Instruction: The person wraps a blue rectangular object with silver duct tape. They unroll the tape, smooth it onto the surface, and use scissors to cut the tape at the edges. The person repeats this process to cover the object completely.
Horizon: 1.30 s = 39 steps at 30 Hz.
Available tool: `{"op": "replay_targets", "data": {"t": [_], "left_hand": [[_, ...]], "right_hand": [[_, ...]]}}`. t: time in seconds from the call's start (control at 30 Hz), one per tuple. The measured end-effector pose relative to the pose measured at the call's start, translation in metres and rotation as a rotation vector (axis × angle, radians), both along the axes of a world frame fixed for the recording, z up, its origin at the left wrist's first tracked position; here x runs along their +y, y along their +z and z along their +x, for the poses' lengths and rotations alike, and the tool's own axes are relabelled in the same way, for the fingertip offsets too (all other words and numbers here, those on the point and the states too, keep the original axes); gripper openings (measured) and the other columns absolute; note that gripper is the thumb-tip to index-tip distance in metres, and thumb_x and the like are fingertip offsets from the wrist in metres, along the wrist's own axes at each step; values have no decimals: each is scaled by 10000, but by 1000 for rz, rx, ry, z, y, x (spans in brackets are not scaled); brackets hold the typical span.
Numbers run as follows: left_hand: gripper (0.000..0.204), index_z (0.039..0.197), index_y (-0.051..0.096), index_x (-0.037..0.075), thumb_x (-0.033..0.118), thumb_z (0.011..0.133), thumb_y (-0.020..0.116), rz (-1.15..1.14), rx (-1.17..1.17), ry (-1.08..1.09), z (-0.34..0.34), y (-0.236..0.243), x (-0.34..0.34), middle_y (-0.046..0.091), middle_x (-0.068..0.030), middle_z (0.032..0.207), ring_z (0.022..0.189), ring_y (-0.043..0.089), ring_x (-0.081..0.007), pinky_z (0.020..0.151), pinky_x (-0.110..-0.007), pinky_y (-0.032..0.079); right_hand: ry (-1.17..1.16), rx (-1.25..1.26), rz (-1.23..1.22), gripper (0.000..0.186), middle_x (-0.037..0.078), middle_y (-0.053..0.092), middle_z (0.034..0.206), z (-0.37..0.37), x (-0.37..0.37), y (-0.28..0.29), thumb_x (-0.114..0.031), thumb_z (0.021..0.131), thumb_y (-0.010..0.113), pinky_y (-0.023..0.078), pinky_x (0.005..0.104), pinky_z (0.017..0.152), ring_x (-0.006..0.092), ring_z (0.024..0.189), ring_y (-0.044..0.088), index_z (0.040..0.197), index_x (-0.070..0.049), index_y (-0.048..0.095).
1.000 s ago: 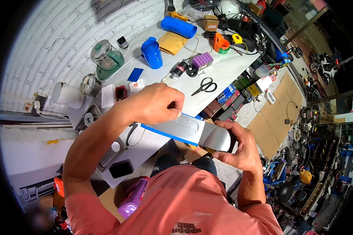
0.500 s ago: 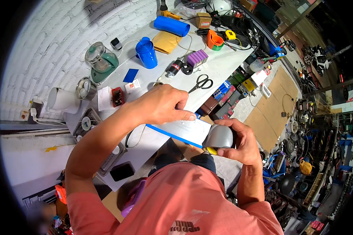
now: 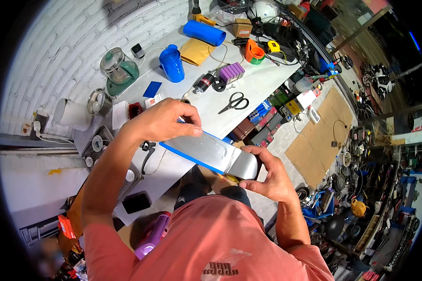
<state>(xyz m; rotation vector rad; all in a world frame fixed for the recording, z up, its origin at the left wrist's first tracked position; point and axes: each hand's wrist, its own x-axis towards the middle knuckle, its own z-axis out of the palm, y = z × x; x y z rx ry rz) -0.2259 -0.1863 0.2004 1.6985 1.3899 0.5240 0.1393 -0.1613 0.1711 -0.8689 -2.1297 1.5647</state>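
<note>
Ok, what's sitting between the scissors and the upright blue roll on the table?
A black cylinder lies between them, with a black ring close beside it, as the head view shows.

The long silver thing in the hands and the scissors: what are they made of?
Long silver thing: looks like smooth, shiny metal, because light glints off it, though silver-coloured plastic could look similar.
Scissors: smooth dark handles, likely plastic; blades probably metal, judging by their thin, pointed shape.

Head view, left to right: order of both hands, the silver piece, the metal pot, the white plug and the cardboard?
White plug → metal pot → left hand → blue-edged silver piece → right hand → flat brown cardboard.
</note>
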Motion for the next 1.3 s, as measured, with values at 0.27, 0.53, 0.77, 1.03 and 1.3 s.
{"op": "replay_targets", "data": {"t": [0.27, 0.53, 0.77, 1.03, 1.3], "left_hand": [[278, 1179, 739, -25, 57, 921, 804, 366, 111, 388, 22, 10, -51, 759, -159, 1223, 1172, 723, -311, 1065, -415, 537], [145, 1080, 712, -27, 65, 980, 764, 555, -413, 1043, 100, -45, -154, 739, -112, 1054, 941, 692, -184, 866, -327, 546], [561, 1344, 615, 8, 236, 899, 869, 536, -292, 1104, 143, -76, -143, 623, -153, 1344, 1183, 639, -247, 926, -372, 554], [836, 1562, 462, -21, 339, 930, 876, 494, -513, 1185, 121, -84, -125, 638, -159, 1317, 1063, 690, -200, 821, -338, 587], [756, 1546, 463, -53, 296, 992, 839, 392, -645, 1059, 110, -64, -112, 702, -130, 1202, 954, 706, -145, 868, -320, 587]], "right_hand": [[93, 54, -30, 820, 181, 723, 1335, 6, 22, 0, -370, 813, 995, 532, 434, 1092, 324, 1249, 708, 1448, 13, 646], [146, -6, 94, 302, 164, 752, 1054, -66, 60, 29, -151, 949, 861, 584, 405, 880, 300, 964, 746, 1174, 29, 770], [183, -170, -46, 215, 70, 723, 779, -101, 59, 21, -151, 947, 896, 522, 337, 650, 140, 686, 647, 943, 12, 757], [176, -306, 48, 324, 75, 695, 689, -119, 61, 27, -290, 954, 904, 504, 351, 625, 146, 634, 620, 924, 1, 764], [286, -241, 124, 384, 149, 775, 794, -173, 72, 21, -344, 930, 883, 566, 398, 699, 233, 709, 740, 1012, 24, 809]]}}
